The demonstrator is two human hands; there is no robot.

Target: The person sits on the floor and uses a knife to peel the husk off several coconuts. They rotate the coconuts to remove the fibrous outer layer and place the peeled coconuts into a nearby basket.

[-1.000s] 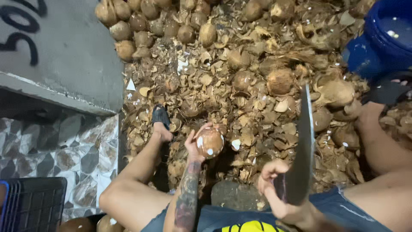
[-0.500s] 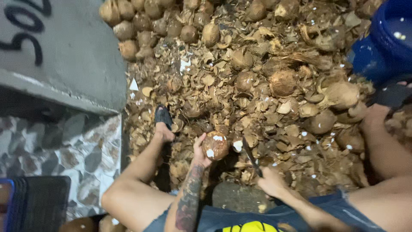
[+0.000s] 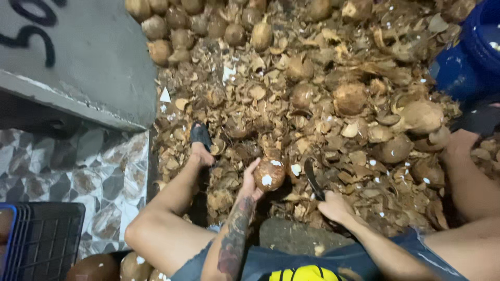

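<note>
Head view, left hand (image 3: 249, 183) clasped a chipped coconut (image 3: 269, 174), right hand (image 3: 333, 207) closed around a dark cleaver (image 3: 311, 179), husk heap (image 3: 359, 151) beneath

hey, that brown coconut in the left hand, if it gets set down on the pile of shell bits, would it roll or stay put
The coconut looks round, so it would probably roll on a flat surface. The loose shell pieces beneath are uneven and may cradle it. Its shell seems hard and rigid, with white chipped patches, so the left hand likely grips it firmly.
</note>
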